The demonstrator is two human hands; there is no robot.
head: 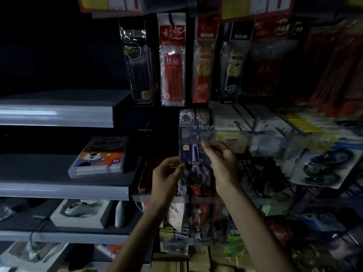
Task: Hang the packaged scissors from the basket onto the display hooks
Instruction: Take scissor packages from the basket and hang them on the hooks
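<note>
Both hands grip one scissors pack (193, 163) between them, the left hand (167, 171) pinching its left edge and the right hand (220, 160) its upper right, raised before a blurred hook (196, 122) just above, pen packs (172, 59) higher.

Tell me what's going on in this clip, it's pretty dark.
A person stands at a dim stationery display, holding a packaged pair of scissors up with both hands. The left hand holds its lower left edge; the right hand pinches the top, near a hook. Whether it is on the hook yet is unclear. Pen refill packs hang above.
</note>
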